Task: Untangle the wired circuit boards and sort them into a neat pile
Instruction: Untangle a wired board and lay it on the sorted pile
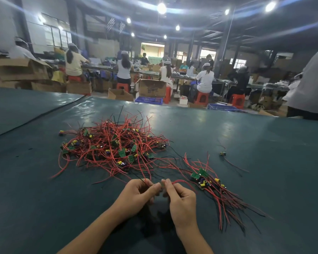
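Note:
A big tangled heap of small green circuit boards with red and black wires [116, 145] lies on the dark green table [246, 136]. To its right lies a smaller sorted pile of boards [207, 182], their wires trailing toward me. My left hand [136, 195] pinches red and black wires that run up into the heap. Close beside it, my right hand [180, 200] pinches a red wire that curves toward the small pile. What sits between the fingertips is blurred.
A single wired board [223, 153] lies alone further right. A seam runs across the table at the far left. A person in white [312, 85] stands at the table's right edge. Beyond are workers on red stools, cardboard boxes and blue crates.

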Available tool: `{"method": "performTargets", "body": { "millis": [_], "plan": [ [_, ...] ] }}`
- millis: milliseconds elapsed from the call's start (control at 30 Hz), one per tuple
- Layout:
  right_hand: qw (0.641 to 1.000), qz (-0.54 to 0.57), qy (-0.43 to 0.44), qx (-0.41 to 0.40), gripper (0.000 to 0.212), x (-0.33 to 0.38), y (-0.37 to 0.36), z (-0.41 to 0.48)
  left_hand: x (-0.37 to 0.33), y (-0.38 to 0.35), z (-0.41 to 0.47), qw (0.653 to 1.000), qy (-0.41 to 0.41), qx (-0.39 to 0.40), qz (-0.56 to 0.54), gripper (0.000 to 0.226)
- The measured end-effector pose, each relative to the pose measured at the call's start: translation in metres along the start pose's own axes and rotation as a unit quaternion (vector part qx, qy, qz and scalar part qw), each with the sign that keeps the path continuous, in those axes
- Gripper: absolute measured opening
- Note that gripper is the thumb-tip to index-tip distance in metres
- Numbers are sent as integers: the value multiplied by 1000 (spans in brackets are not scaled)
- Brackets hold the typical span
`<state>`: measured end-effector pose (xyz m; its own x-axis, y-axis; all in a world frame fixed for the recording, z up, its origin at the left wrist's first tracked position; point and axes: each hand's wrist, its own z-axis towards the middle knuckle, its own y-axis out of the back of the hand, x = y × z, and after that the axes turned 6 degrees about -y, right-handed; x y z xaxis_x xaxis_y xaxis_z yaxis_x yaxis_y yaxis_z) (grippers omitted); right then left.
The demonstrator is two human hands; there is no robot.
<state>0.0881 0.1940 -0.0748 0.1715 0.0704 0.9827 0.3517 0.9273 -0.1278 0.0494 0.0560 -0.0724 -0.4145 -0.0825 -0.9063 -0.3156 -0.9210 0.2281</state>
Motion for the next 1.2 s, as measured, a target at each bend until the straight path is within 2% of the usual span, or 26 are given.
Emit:
{"method": "performTargets", "body": {
  "millis": [233,533,667,800,900,1033,1100,1200],
  "plan": [
    [996,35,-52,-60,27,2,2,4,-3,8,-4,1000,11,2,-15,32],
    [970,156,-105,-155,28,14,19,14,-2,13,-3,999,19,17,-33,38],
    [963,159,-124,-178,28,13,18,13,-5,9,-6,998,22,21,-46,35],
    [976,123,-113,-142,26,16,8,7,-3,9,-7,998,29,13,-59,33],
    [991,39,-104,-73,33,16,-5,-2,-3,7,-7,999,17,6,-43,31],
    [997,-26,-67,23,31,12,-17,-17,-3,6,-10,1000,4,18,-19,38],
    [996,-54,-66,22,31,10,-16,-19,-3,6,-10,1000,4,16,-6,42],
    [993,-21,-116,-21,30,10,-11,-10,-7,6,-10,1000,3,21,5,36]
  ]
}}
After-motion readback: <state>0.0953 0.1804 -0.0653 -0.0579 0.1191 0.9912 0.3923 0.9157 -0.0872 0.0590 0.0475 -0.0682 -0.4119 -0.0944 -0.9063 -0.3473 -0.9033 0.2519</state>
